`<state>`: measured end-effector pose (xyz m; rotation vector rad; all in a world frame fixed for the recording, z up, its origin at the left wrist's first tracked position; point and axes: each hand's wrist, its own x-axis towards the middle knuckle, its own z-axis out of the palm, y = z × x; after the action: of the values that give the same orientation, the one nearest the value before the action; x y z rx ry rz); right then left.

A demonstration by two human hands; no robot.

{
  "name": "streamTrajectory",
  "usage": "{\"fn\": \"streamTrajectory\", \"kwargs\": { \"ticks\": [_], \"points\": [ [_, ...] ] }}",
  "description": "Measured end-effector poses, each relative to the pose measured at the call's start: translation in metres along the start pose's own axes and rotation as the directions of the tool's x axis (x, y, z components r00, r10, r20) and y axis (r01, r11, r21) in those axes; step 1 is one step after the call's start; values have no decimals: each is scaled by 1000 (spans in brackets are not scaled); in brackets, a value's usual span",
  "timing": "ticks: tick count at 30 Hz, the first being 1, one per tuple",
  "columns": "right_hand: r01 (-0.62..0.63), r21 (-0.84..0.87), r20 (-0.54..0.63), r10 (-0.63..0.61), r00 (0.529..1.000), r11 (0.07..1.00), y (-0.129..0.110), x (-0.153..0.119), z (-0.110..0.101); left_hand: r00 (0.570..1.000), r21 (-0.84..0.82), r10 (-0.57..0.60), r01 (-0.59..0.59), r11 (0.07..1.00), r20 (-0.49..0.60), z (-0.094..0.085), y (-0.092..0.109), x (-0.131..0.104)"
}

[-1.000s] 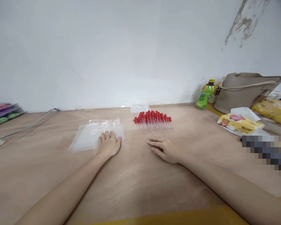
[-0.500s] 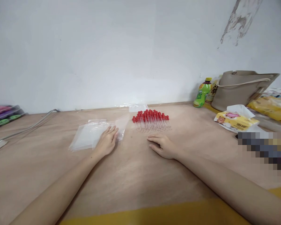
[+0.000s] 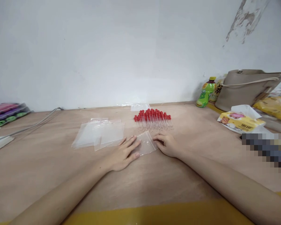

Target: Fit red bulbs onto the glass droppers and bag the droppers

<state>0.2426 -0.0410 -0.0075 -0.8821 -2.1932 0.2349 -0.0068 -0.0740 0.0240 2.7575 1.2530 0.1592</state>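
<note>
A clear plastic zip bag [image 3: 145, 144] lies flat on the table between my hands. My left hand [image 3: 126, 153] rests on its left part, fingers spread. My right hand [image 3: 166, 144] is at the bag's right edge, thumb and forefinger pinched together on it. Just behind the bag is a cluster of thin clear droppers with red caps [image 3: 152, 115], their tips pointing toward me. More clear bags [image 3: 112, 132] lie overlapping to the left, beyond my left hand. Another clear bag [image 3: 138, 107] lies behind the red caps, near the wall.
At the right stand a green bottle [image 3: 205, 93] and a beige bag [image 3: 241, 89], with a tissue pack [image 3: 241, 120] before them. At the far left are colourful packed items [image 3: 8, 114] and a grey cable [image 3: 44, 117].
My left hand has moved right from the pile of bags, and one bag now lies between my hands. My right hand's fingers have closed at its edge.
</note>
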Motion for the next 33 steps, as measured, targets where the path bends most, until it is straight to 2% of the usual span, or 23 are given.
{"fn": "streamTrajectory", "kwargs": {
  "ticks": [3, 5, 8, 11, 13, 17, 20, 23, 28, 33],
  "points": [
    [68, 37, -16, -68, 998, 997, -3, -2, -3, 998, 9, 40, -41, 999, 54, 1, 3, 1],
    [132, 69, 37, -135, 990, 989, -5, -4, -7, 992, 18, 85, -87, 996, 94, -3, 0, 0],
    [206, 114, 208, -227, 952, 972, -7, -7, -17, 975, 26, 150, -156, 987, 161, -9, -5, -4],
    [213, 91, 401, -231, 886, 973, -13, -8, -26, 964, 29, 181, -190, 981, 192, -10, -7, -6],
    [232, 55, 483, -229, 845, 971, -19, -6, -29, 963, 16, 194, -200, 980, 190, -10, -7, -6],
    [321, 5, 519, -276, 809, 947, -29, 0, -29, 966, -19, 192, -191, 981, 172, -10, -6, -5],
    [352, -35, 513, -285, 810, 936, -31, 2, -31, 967, -45, 182, -177, 983, 176, -12, -5, -5],
    [304, -10, 494, -260, 830, 953, -25, -1, -36, 968, -51, 185, -179, 983, 168, -12, -5, -6],
    [85, 113, 521, -132, 843, 990, -9, -7, -44, 973, -38, 181, -177, 983, 144, -11, -5, -8],
    [-93, 279, 416, -33, 909, 956, 7, -1, -39, 979, -48, 175, -170, 984, 107, -11, -3, -9]
  ]
}}
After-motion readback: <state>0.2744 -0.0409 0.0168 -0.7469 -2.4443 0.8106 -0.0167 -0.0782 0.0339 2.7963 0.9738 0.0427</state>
